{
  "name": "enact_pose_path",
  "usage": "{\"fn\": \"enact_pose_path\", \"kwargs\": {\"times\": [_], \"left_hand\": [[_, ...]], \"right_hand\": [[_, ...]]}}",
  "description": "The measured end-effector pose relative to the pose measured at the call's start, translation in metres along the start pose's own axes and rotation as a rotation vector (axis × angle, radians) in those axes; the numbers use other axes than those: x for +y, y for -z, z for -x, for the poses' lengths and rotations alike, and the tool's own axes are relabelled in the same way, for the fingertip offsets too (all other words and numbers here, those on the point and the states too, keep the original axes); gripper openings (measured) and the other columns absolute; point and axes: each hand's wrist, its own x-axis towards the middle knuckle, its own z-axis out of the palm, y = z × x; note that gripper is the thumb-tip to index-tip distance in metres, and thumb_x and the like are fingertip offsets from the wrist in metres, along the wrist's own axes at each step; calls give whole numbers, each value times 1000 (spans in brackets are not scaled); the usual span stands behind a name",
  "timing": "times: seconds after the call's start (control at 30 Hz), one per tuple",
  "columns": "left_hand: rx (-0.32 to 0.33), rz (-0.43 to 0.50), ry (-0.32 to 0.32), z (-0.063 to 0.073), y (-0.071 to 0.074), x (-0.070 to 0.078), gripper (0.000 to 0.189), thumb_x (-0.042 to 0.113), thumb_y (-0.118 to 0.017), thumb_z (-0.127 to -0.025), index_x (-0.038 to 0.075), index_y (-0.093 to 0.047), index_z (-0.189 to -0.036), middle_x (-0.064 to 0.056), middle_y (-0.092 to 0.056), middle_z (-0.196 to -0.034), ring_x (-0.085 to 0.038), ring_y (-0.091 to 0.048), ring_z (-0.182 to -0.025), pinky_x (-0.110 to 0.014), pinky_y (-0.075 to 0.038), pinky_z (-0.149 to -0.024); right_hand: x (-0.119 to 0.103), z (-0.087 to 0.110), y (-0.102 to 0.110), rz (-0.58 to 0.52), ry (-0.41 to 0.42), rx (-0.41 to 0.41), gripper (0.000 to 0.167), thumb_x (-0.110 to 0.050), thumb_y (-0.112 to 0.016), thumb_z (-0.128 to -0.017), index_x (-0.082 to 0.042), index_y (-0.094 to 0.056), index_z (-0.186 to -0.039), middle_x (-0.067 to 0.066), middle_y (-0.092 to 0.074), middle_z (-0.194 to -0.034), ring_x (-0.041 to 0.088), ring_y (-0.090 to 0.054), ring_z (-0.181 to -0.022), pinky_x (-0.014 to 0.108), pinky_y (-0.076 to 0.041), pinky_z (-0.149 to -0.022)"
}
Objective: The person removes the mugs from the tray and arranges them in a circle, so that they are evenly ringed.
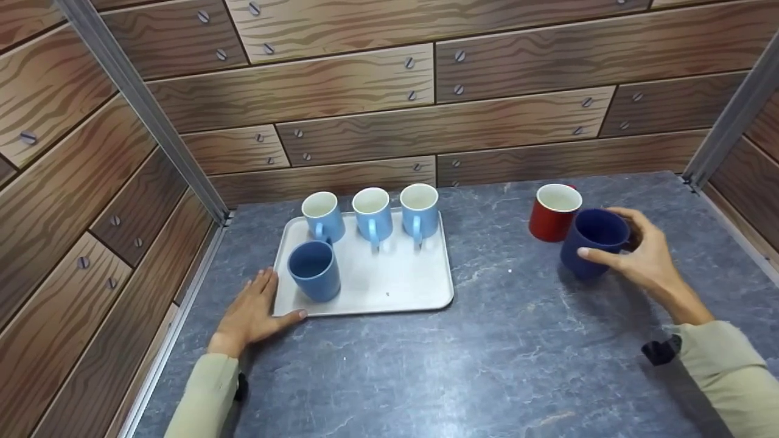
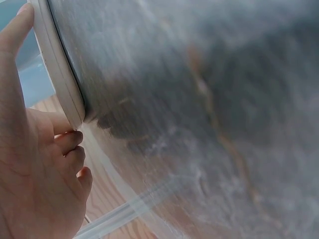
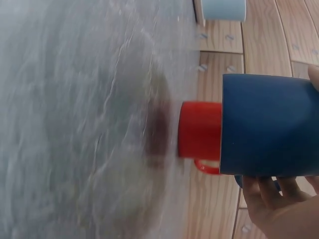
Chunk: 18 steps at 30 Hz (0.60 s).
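My right hand (image 1: 651, 261) grips a dark blue mug (image 1: 587, 255), thumb on the near side and fingers round the far side by its handle. In the right wrist view the dark blue mug (image 3: 269, 127) appears raised off the table. Just behind it stands a red mug (image 1: 551, 219) with a white inside. My left hand (image 1: 249, 313) rests against the near left corner of a white tray (image 1: 389, 289), fingers along the left edge and thumb at the front edge. On the tray stand a medium blue mug (image 1: 319, 277) and three light blue mugs (image 1: 420, 216) in a back row.
The grey marbled table (image 1: 487, 359) meets a wood-patterned back wall (image 1: 365, 85). Similar panels stand at the left and right, with metal corner posts (image 1: 152, 115) between them.
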Motion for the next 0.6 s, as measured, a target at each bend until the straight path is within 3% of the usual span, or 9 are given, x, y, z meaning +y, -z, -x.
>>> {"fn": "enact_pose_path", "kwargs": {"times": [0.2, 0.6], "left_hand": [[10, -4, -9, 1, 1, -1, 120, 78, -65, -89, -9, -29, -164, -30, -27, -172, -47, -23, -162, -58, -21, -134], [-7, 0, 8, 0, -1, -1, 121, 80, -63, -89, -7, -28, -165, -29, -25, -173, -45, -21, -163, -57, -19, -135]], "right_hand": [[11, -6, 11, 1, -34, 20, 76, -3, -94, -79, -6, -57, -145, -22, -65, -116, -1, -63, -102, 4, -50, -84], [34, -32, 19, 90, -109, 63, 80, -12, -96, -79, -3, -54, -147, -25, -59, -111, -6, -57, -101, 2, -43, -84]]}}
